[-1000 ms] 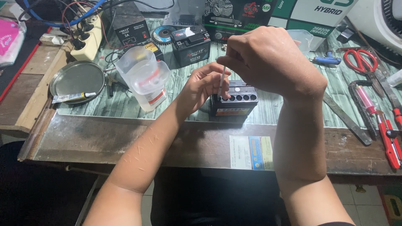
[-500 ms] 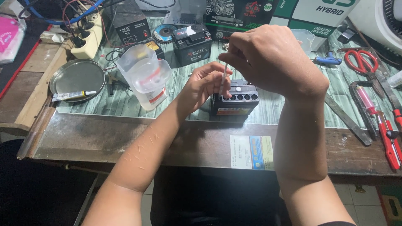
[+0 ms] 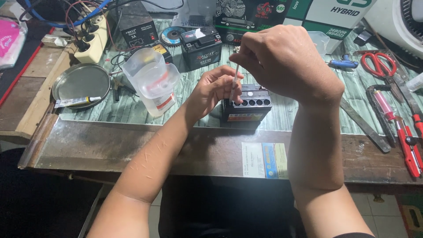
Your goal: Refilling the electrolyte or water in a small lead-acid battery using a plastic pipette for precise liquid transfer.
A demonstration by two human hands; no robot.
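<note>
Barely anything changed since a second ago: right hand (image 3: 282,61) still pinches the thin tube (image 3: 234,83) upright over the small black battery (image 3: 246,105), left hand (image 3: 216,90) still steadying its lower end (so, ongoing). Left of the battery, a clear jug (image 3: 150,81) holds clear liquid; further left, a metal dish (image 3: 81,81) carries a small glue tube (image 3: 77,102).

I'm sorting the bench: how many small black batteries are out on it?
2. One small black battery sits at the table's front, under both hands, left hand and right hand. The other battery stands behind it, near the clear plastic jug. More may be hidden.
</note>
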